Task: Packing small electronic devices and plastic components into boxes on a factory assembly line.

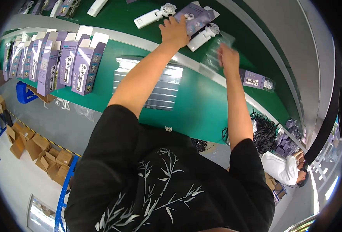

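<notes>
My left hand [174, 34] reaches to the far belt with its fingers spread, their tips at the edge of a purple printed box [194, 16] with an open white flap. One white handheld fan [154, 17] lies just left of that box, and another white fan [203, 37] lies to its right, by my left fingers. To the right, my right hand [229, 60] is closed, and a clear plastic sleeve [214, 56] shows blurred at its fingers. A stack of clear plastic sleeves [165, 87] lies on the green table, partly behind my left forearm.
Several purple boxes [86, 67] with raised white flaps stand at the left. A purple box in clear wrap [257, 81] lies on the belt at the right. Black cords [264, 133] are heaped beyond my right arm, near a person in white [281, 168]. Cardboard boxes [43, 145] stand lower left.
</notes>
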The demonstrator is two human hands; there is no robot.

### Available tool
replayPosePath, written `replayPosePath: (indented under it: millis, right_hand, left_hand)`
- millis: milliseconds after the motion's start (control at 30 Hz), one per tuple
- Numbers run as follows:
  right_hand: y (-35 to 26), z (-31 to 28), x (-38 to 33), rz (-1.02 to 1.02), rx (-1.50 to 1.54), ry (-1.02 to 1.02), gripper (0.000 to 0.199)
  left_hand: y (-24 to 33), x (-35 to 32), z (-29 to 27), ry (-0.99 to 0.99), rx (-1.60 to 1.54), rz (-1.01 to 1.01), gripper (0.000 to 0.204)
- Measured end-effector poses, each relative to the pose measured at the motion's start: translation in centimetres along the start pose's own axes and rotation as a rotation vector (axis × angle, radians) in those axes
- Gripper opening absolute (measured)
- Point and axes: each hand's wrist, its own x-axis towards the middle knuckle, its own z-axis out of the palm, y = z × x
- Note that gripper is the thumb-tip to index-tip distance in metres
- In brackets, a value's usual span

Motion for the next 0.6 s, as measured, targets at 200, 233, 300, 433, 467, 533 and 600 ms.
replayPosePath:
  millis: [200,233,300,433,467,533,600]
  right_hand:
    - [-0.7,6.1,11.8,0.145,-0.175,-0.348,0.033]
    - [-1.6,5.7,12.7,0.155,-0.39,-0.483,0.032]
    - [-1.3,4.6,13.1,0.157,-0.604,-0.615,0.032]
    - [2.7,0.5,10.7,-1.448,-1.437,-0.158,0.038]
    - [2.7,-0.5,10.5,-1.34,-1.453,-0.279,0.04]
    - [1.4,-2.1,10.0,-1.112,-1.479,-0.487,0.043]
    - [0.7,-3.7,7.4,-1.023,-1.374,-0.384,0.042]
  left_hand:
    - [-4.7,-3.9,-9.5,0.135,-0.173,0.143,0.079]
    - [-6.1,-6.1,-12.4,0.107,-0.109,0.141,0.079]
    - [-7.9,-10.4,-16.8,0.036,0.011,0.138,0.08]
    - [-9.3,-16.1,-18.2,-0.154,0.214,0.161,0.08]
    - [-9.4,-16.9,-18.0,-0.159,0.217,0.159,0.08]
    - [-9.7,-17.1,-16.8,-0.177,0.257,0.247,0.079]
    - [-9.7,-16.7,-16.0,-0.185,0.27,0.306,0.078]
